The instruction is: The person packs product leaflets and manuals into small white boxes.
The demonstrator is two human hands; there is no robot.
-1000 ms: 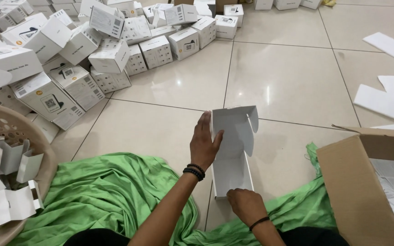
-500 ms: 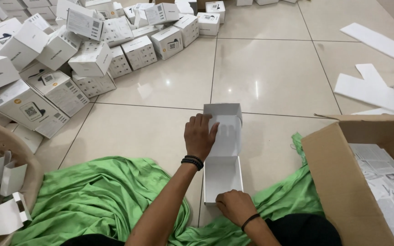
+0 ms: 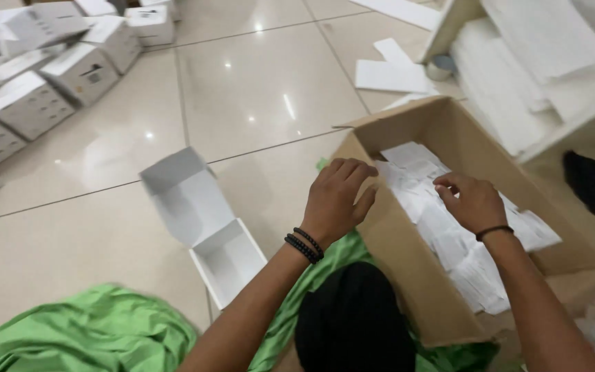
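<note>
Both hands reach into a carton (image 3: 408,275) of white paper slips (image 3: 463,241): the left hand (image 3: 339,200) rests curled on the carton's near rim, holding nothing, while the right hand (image 3: 473,203) hovers over the slips with fingers pinched; whether it grips one cannot be told. An open white box (image 3: 204,227) lies left of the carton, beside green cloth (image 3: 105,337).

We see an open brown cardboard carton (image 3: 408,262) at right holding white paper slips (image 3: 449,227), an open white box (image 3: 204,227) lying lid-up on the tiles at centre-left, closed white boxes (image 3: 43,83) piled upper left, flat white card blanks (image 3: 394,72) beyond the carton.
</note>
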